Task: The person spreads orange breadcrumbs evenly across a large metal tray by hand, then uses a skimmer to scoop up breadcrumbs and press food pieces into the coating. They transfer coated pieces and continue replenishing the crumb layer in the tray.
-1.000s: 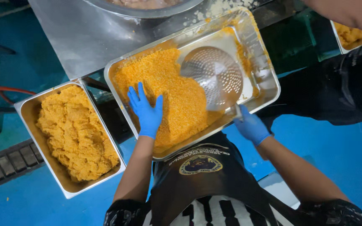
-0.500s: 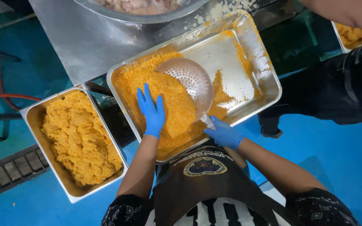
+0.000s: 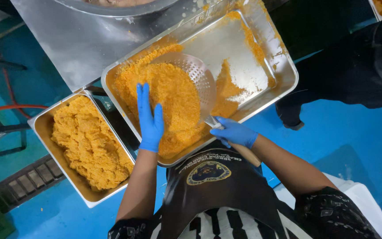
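Compared with the view half a second earlier, your perforated metal skimmer (image 3: 191, 84) has travelled further toward the left end of the large steel tray (image 3: 284, 84), and its round bowl is now heaped with orange crumb mixture (image 3: 173, 102), where before it showed more bare metal. The right half of the tray floor has been left barer, with only thin streaks and one small ridge of crumbs remaining there. Your left hand (image 3: 149, 117), in a blue glove, has stayed flat and open on the mound, fingers extended and pressed against the crumbs just left of the skimmer bowl; it grips nothing. Your right hand (image 3: 234, 132), also blue-gloved, is closed around the skimmer handle at the near rim of the tray. The crumb mixture is coarse, dry-looking and bright orange, piled thickly in the left half of the tray and inside the skimmer bowl. The tray rests tilted across the edge of a steel table (image 3: 80, 40), directly in front of your dark apron (image 3: 217, 186). To your left, a smaller rectangular steel pan (image 3: 45, 128) holds a paler, yellow-orange lumpy mass (image 3: 89, 141) that fills most of it. The floor (image 3: 354, 137) beneath is blue. Another person in dark clothing (image 3: 359, 66) stands at the upper right.
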